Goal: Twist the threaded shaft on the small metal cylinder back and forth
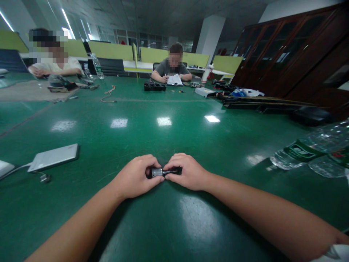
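Just in front of me, low over the green table [152,134], both hands meet around a small silver metal cylinder with a thin dark shaft [157,172]. My left hand [137,176] is closed on the silver cylinder end, thumb below and fingers above. My right hand [188,171] pinches the thin dark shaft end between thumb and fingers. The fingertips of the two hands nearly touch. The piece lies level, left to right; its outer ends are partly hidden in the hands. I cannot tell its exact kind.
A white power bank-like box [54,157] with a cable lies left. Clear water bottles [301,153] stand right. Farther off are a black tray [155,86], a silver box [205,92] and long dark strips [245,103]. Two people [174,65] sit across the table.
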Motion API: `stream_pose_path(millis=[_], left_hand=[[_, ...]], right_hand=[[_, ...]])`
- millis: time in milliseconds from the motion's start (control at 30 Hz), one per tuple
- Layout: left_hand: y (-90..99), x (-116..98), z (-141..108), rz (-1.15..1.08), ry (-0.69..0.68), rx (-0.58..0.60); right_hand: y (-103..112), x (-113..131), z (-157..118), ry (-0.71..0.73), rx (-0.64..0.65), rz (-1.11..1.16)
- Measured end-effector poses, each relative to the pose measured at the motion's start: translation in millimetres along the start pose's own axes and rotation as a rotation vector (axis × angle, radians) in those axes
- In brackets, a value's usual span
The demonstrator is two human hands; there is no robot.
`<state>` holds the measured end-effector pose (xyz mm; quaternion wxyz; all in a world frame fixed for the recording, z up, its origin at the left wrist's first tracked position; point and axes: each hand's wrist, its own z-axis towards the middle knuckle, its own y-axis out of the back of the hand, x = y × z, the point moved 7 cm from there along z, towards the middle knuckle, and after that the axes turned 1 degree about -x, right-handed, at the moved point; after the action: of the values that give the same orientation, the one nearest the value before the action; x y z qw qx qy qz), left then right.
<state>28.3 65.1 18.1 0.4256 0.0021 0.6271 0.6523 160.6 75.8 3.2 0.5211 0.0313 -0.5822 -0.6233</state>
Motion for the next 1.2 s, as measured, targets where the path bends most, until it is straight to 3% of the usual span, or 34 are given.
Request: stream_pose_path(millis=[1200], left_hand=[[-1.3, 1.8, 0.2, -0.021, -0.011, 0.016]], right_hand=[[3.0, 0.5, -0.4, -0.022, -0.010, 0.013]])
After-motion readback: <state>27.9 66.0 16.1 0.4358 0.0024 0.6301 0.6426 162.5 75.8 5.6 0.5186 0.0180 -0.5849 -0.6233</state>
